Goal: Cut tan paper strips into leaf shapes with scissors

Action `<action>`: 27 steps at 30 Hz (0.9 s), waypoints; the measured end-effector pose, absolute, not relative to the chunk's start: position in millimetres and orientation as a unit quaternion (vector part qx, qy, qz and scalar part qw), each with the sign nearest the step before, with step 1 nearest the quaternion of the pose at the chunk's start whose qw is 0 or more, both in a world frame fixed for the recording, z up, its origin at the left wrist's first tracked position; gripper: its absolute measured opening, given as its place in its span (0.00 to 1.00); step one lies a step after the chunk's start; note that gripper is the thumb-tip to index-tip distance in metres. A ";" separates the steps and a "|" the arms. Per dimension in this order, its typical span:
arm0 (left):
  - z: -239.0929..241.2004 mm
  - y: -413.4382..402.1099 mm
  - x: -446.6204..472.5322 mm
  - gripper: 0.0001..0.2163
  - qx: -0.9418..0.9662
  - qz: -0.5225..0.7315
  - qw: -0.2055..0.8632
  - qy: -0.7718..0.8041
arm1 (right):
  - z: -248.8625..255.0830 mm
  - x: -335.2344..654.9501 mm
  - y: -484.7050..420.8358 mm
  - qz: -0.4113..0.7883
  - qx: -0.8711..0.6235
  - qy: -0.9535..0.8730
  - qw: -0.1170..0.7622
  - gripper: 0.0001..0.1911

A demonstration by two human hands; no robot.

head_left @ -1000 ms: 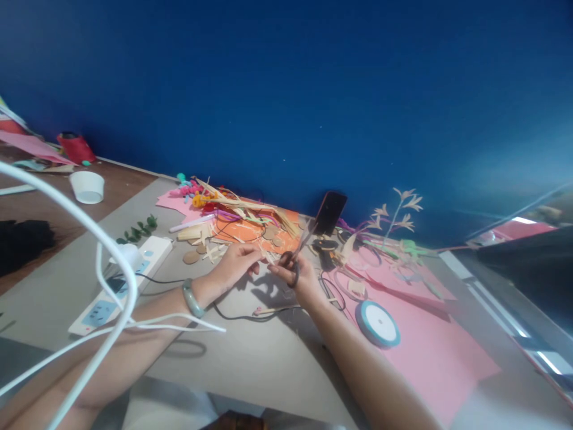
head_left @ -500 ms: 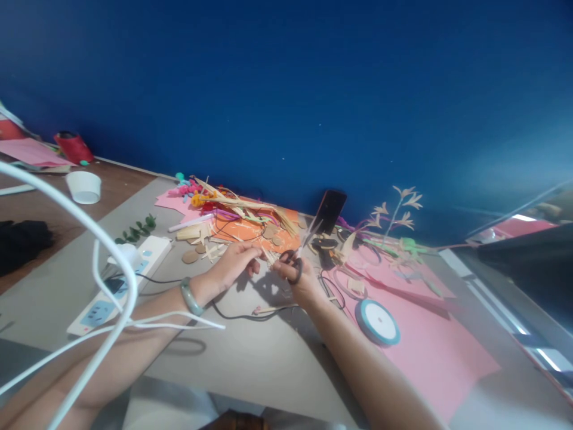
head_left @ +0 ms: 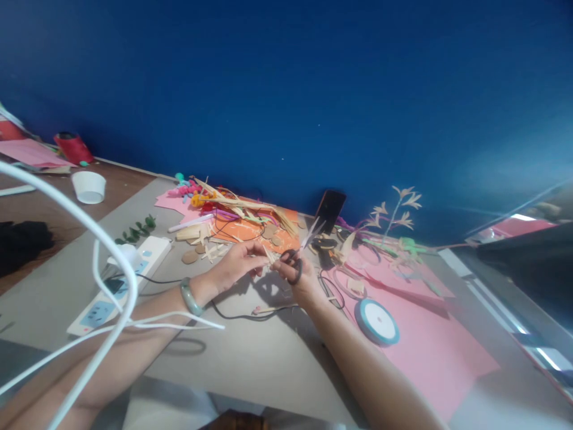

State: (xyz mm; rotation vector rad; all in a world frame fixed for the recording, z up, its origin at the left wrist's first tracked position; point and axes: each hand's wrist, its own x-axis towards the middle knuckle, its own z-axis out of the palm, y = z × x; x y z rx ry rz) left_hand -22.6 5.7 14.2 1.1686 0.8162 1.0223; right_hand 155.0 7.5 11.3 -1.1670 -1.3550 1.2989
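My right hand point(head_left: 299, 276) grips black-handled scissors point(head_left: 301, 251) whose blades are parted and point up and to the right. My left hand point(head_left: 239, 263), with a green bangle at the wrist, pinches a thin pale straw strip point(head_left: 269, 257) just left of the scissors. Both hands hover over the grey table point(head_left: 250, 352), close together. A heap of straw, discs and coloured strips point(head_left: 233, 218) lies right behind them.
A white power strip point(head_left: 120, 280) with a black cable sits at left, a white cup point(head_left: 88, 186) further back. A teal ribbon spool point(head_left: 377, 322) rests on pink paper point(head_left: 430, 346) at right. A black phone point(head_left: 330, 212) leans on the blue wall. White cords cross the near left.
The scissor blades have gone from closed to parted. My left hand has edged a little toward the scissors. Nothing else on the table has moved.
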 end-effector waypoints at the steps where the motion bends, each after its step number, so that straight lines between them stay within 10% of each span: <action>1: 13.1 5.9 -22.6 0.10 0.516 0.447 0.631 0.368 | 12.2 154.3 6.4 0.506 -0.485 -0.558 0.444 0.13; 13: 8.4 11.9 -25.6 0.09 0.501 0.488 0.584 0.411 | 15.8 164.5 9.9 0.351 -0.495 -0.749 0.267 0.19; 27: 2.6 13.7 -25.0 0.07 0.497 0.504 0.580 0.403 | -0.7 169.1 14.0 0.336 -0.489 -0.756 0.275 0.23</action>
